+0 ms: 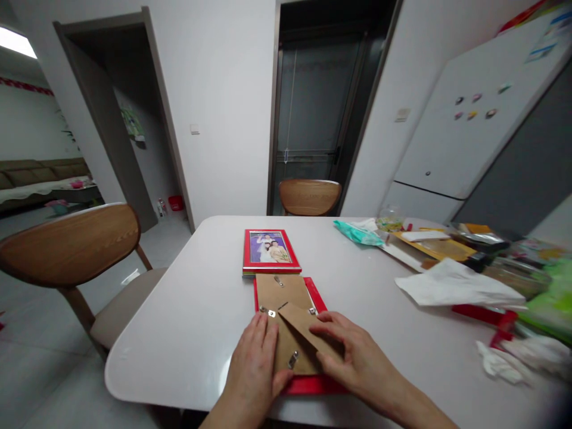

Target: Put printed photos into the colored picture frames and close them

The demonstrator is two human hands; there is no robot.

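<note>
A red picture frame [316, 296] lies face down on the white table, its brown backing board [273, 289] facing up. Small metal hangers and clips show on the board. A brown stand flap [308, 325] is tilted up from it. My right hand [355, 351] pinches the flap's right side between thumb and fingers. Along the board's left edge, my left hand [257, 357] rests with fingers stretched out and thumb near the lower hanger. Just beyond lies another red picture frame [292, 253], face up with a photo, on top of a stack.
Tissue paper [456, 283], a teal packet [357, 233], a yellow envelope [438, 245] and a glass bowl [513, 275] crowd the table's right side. Wooden chairs stand at the left [75, 238] and far side [310, 196]. A white fridge [482, 113] is at the right.
</note>
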